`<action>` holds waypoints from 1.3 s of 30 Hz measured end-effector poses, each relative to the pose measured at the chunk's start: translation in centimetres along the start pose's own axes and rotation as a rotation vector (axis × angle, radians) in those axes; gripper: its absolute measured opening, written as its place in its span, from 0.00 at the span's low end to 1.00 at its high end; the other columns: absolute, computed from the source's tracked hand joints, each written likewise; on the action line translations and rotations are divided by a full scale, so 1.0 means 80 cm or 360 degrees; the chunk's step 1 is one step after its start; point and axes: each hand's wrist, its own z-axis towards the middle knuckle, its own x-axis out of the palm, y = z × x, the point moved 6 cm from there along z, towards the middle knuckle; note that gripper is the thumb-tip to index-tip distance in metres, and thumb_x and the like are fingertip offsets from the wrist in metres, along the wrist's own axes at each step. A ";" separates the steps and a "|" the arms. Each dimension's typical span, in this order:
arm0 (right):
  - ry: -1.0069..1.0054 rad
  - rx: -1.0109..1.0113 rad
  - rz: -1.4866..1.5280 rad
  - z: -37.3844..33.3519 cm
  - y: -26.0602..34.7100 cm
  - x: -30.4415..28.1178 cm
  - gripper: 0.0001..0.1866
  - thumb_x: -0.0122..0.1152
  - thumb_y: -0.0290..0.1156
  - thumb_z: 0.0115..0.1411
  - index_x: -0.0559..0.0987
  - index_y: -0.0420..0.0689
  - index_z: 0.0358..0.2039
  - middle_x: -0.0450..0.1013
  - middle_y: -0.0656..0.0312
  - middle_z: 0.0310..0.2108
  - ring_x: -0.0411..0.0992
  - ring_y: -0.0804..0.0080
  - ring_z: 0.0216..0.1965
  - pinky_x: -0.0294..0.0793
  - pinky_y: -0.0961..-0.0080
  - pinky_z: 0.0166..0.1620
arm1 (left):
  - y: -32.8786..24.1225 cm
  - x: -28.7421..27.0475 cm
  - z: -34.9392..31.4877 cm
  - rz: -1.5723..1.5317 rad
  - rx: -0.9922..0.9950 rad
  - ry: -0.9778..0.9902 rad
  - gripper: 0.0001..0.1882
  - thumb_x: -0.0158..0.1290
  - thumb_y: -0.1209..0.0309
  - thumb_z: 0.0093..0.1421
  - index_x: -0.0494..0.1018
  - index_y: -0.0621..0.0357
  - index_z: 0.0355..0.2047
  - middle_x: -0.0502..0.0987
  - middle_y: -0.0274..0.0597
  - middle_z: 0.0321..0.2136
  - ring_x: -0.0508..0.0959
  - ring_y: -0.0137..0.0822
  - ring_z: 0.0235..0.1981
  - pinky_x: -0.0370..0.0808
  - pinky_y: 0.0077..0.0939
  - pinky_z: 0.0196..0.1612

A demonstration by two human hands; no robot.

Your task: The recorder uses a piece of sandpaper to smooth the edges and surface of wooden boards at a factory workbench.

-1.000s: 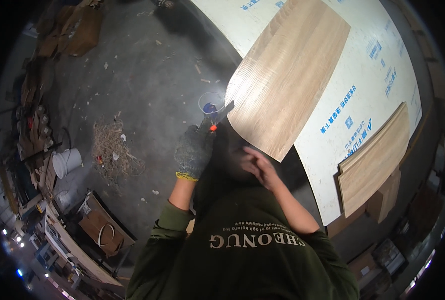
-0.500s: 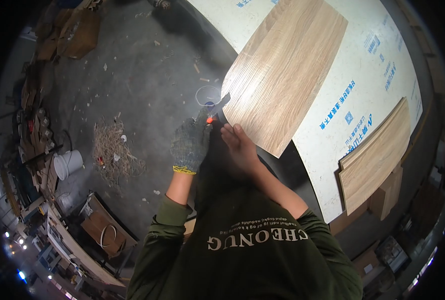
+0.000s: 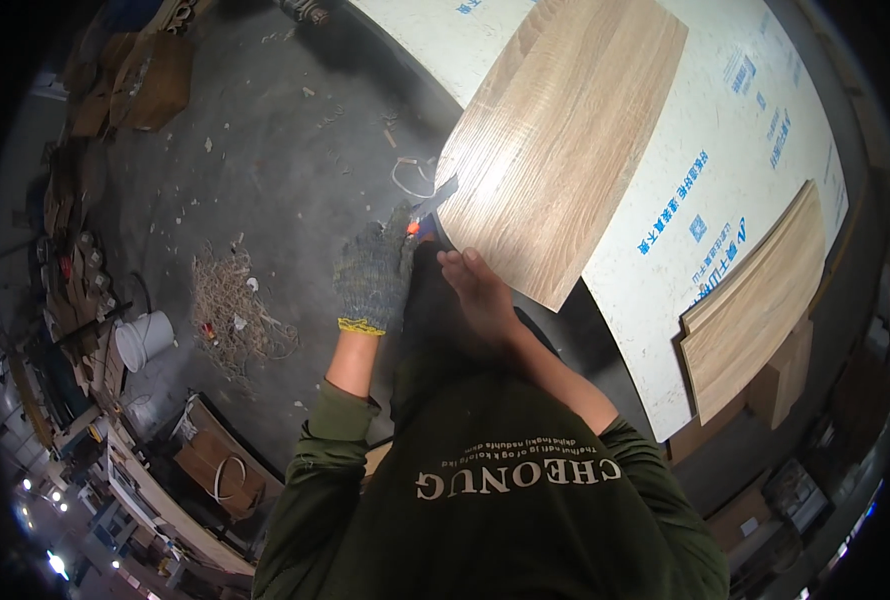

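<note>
A wood-grain board (image 3: 575, 130) with a rounded left edge lies on a large white printed sheet (image 3: 655, 290). My left hand (image 3: 373, 270), in a grey knitted glove with a yellow cuff, is closed around a knife (image 3: 435, 198) with orange and blue on its grip. The knife's flat grey blade meets the board's left edge. A thin pale strip (image 3: 410, 178) curls beside the blade. At the board's near edge, my bare right hand (image 3: 480, 290) has its fingers stretched out and thumb upward, close to the edge; whether it touches is unclear.
Narrower wood-grain boards (image 3: 755, 300) are stacked at the right of the sheet. On the floor to the left lie a heap of thin shavings (image 3: 235, 310) and a white bucket (image 3: 145, 340). Brown cardboard (image 3: 155, 80) stands at the far left.
The pale strip's loop has become smaller and changed shape. My left hand and the knife have shifted slightly left in view. My right hand stays near the board's edge.
</note>
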 end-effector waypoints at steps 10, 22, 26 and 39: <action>0.0132 -0.0039 0.0053 0.001 -0.006 -0.004 0.13 0.49 0.39 0.68 0.78 0.45 0.42 0.76 0.62 0.46 0.68 0.69 0.56 0.59 0.69 0.61 | 0.006 -0.006 0.054 0.0014 0.0178 -0.0057 0.20 0.50 0.58 0.62 0.72 0.44 0.54 0.77 0.49 0.36 0.77 0.50 0.34 0.73 0.46 0.37; 0.0070 -0.0057 -0.0027 -0.010 0.016 -0.031 0.13 0.49 0.36 0.67 0.76 0.41 0.43 0.75 0.58 0.44 0.67 0.64 0.58 0.62 0.64 0.61 | -0.015 0.003 0.141 -0.0070 0.0306 -0.0047 0.18 0.49 0.56 0.63 0.75 0.48 0.49 0.77 0.50 0.35 0.77 0.51 0.35 0.74 0.45 0.38; -0.0116 0.0188 -0.0410 -0.061 0.043 -0.093 0.23 0.53 0.33 0.64 0.66 0.34 0.56 0.71 0.47 0.50 0.71 0.56 0.52 0.68 0.63 0.58 | -0.033 0.002 0.073 -0.0162 0.0253 -0.0134 0.17 0.50 0.58 0.63 0.75 0.49 0.50 0.77 0.52 0.33 0.77 0.51 0.34 0.74 0.44 0.36; -0.0251 -0.0064 -0.0233 -0.093 0.050 -0.102 0.33 0.63 0.28 0.59 0.60 0.40 0.62 0.67 0.53 0.56 0.67 0.60 0.57 0.69 0.64 0.58 | -0.032 0.007 -0.010 -0.0012 -0.0076 0.0030 0.19 0.52 0.61 0.61 0.73 0.49 0.51 0.76 0.49 0.32 0.76 0.50 0.34 0.73 0.43 0.37</action>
